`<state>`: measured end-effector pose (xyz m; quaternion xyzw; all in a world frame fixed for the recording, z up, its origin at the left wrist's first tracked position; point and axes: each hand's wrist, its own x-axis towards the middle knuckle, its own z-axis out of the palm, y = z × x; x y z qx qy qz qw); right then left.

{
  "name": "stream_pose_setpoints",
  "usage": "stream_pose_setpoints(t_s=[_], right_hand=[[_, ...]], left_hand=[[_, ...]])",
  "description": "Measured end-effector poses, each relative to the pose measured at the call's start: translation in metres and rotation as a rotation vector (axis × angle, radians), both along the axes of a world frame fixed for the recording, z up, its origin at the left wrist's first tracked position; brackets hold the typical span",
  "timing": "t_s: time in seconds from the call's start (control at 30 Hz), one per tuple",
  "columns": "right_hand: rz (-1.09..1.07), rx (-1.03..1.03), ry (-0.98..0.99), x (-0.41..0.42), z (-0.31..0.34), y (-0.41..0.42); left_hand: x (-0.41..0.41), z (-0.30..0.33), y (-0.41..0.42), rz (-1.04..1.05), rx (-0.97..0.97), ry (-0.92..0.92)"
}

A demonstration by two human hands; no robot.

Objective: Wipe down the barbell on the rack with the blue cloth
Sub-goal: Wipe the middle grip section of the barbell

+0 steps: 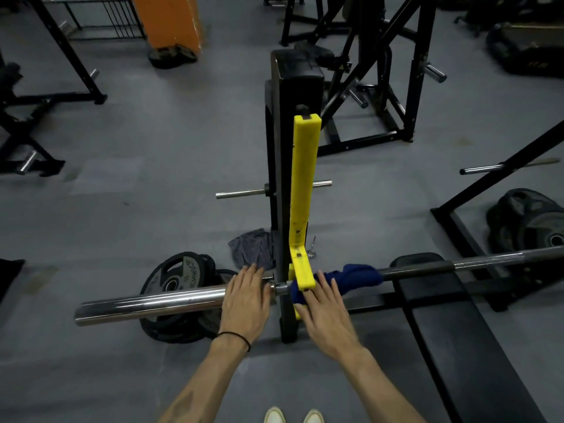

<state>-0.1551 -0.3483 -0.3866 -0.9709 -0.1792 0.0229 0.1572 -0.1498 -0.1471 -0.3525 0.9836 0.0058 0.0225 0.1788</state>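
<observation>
The barbell [152,302] lies across the rack upright [287,166], resting in its yellow hook [302,209]; its chrome sleeve points left and its shaft runs off to the right. A blue cloth [357,277] is draped over the shaft just right of the hook. My left hand [245,300] lies flat with straight fingers on the inner end of the sleeve. My right hand [325,303] reaches over the near end of the cloth with fingers extended, touching it beside the hook.
A black bench pad [457,331] lies under the shaft at right. Weight plates [177,282] are stacked on the floor under the sleeve, with a grey rag [250,248] behind them. More plates [531,221] and black machine frames stand around. My shoes [293,416] show at the bottom.
</observation>
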Motion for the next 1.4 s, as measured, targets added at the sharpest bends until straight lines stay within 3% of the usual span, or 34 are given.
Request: stream_pose_setpoints(t_s=[0.3,0.4,0.5,0.57,0.67,0.73,0.87,0.97,1.07,1.17,1.23,1.3,1.4], right_hand=[[0.017,-0.117,-0.092,0.008,-0.021,-0.021],[-0.235,-0.044,-0.065,0.015,-0.024,-0.052],[-0.364,0.110,-0.022,0.011,-0.024,-0.016],[-0.209,0.128,-0.017,-0.001,-0.024,0.011],[0.040,-0.034,-0.068,-0.001,-0.025,-0.011],[0.000,-0.073,-0.129,0.003,-0.029,-0.039],[-0.345,0.168,-0.050,-0.002,-0.027,-0.018],[-0.093,0.130,-0.004,-0.008,-0.026,0.016],[0.039,-0.051,-0.134,0.002,-0.033,-0.027],[-0.245,0.076,-0.120,-0.003,-0.035,-0.056],[-0.318,0.167,-0.070,-0.006,-0.032,-0.030],[-0.145,0.180,-0.021,-0.009,-0.031,-0.001],[0.153,-0.031,-0.092,0.006,-0.030,-0.025]], left_hand=[[0.022,-0.027,-0.017,-0.072,0.048,0.024],[0.034,-0.032,-0.018,-0.065,0.071,0.013],[0.050,-0.030,-0.019,0.001,0.047,0.051],[0.060,-0.030,-0.017,0.023,0.040,0.049],[0.067,-0.033,-0.016,0.004,0.030,0.019],[0.064,-0.033,-0.015,0.005,0.003,-0.026],[0.064,-0.034,-0.018,0.040,-0.001,-0.066],[0.063,-0.036,-0.017,0.050,0.023,-0.028],[0.063,-0.037,-0.016,0.046,0.031,-0.022],[0.061,-0.036,-0.017,0.075,0.016,-0.039],[0.062,-0.038,-0.018,0.098,0.011,-0.028],[0.062,-0.041,-0.017,0.110,0.015,-0.023],[0.063,-0.042,-0.017,0.112,0.029,-0.024]])
